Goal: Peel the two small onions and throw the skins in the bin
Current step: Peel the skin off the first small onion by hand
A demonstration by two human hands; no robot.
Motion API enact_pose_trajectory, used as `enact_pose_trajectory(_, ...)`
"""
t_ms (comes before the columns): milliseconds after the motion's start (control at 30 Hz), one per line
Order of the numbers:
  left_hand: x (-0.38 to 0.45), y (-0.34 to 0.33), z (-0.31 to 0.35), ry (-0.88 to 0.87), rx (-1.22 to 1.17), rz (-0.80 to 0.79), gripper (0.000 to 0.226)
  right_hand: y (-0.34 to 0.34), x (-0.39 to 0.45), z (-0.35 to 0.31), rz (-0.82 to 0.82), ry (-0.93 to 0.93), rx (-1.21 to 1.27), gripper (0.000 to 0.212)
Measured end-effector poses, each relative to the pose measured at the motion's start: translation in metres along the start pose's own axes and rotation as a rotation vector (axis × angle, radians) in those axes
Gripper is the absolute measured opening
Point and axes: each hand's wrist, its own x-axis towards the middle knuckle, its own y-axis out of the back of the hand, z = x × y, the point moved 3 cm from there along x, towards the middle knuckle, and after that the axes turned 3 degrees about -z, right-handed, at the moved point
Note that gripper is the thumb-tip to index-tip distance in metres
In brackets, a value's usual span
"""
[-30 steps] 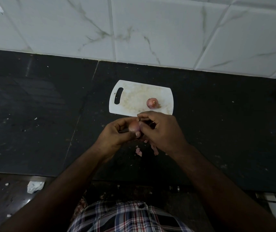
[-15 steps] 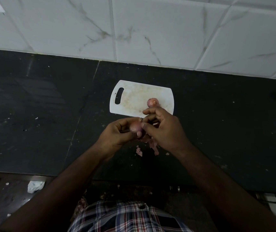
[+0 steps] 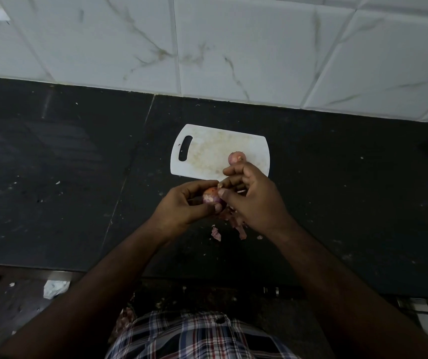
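My left hand (image 3: 184, 206) grips a small pinkish onion (image 3: 211, 196) just in front of the white cutting board (image 3: 207, 154). My right hand (image 3: 255, 198) pinches at the top of that onion with thumb and forefinger, where a bit of skin shows. A second small onion (image 3: 236, 158) sits on the right part of the board, partly behind my right fingers. Loose pink skin pieces (image 3: 216, 233) lie on the black counter under my hands. No bin shows in the head view.
The black stone counter (image 3: 65, 177) runs left to right, with a white tiled wall (image 3: 233, 47) behind it. White scraps (image 3: 53, 288) lie on the dark floor at lower left. A metal fitting (image 3: 425, 305) sits at lower right.
My right hand has lifted a little toward the board, its fingers now covering the lower edge of the second onion. The left hand still holds the first onion in place.
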Motion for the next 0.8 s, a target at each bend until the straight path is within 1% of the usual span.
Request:
enact_pose_trajectory(100, -0.0005, -0.0028, 0.0, -0.021, 0.059, -0.01, 0.048, -0.0042, -0.0019, 0.0002, 0.084, -0.014, -0.015, 0.028)
enact_pose_trajectory(167, -0.0011, -0.0044, 0.0004, -0.027, 0.044, -0.023, 0.047, -0.0074, -0.0027, 0.0011, 0.139, -0.016, -0.021, 0.026)
enact_pose_trajectory(233, -0.0022, -0.0056, 0.0014, -0.019, -0.001, -0.051, 0.047, -0.0095, -0.0036, 0.0013, 0.156, -0.011, -0.017, 0.026)
enact_pose_trajectory(467, -0.0045, -0.0076, 0.0021, 0.023, -0.232, -0.116, 0.044, -0.0087, 0.0001, 0.0019, 0.074, -0.048, 0.158, 0.021)
enact_pose_trajectory(633, -0.0037, -0.006, -0.0016, 0.023, -0.303, -0.14, 0.044, -0.0077, 0.0004, 0.0064, -0.006, -0.088, 0.326, 0.026)
enact_pose_trajectory(800, -0.0031, -0.0038, -0.005, 0.041, -0.334, -0.097, 0.044, -0.0012, -0.0022, 0.0038, 0.019, -0.071, 0.328, 0.022)
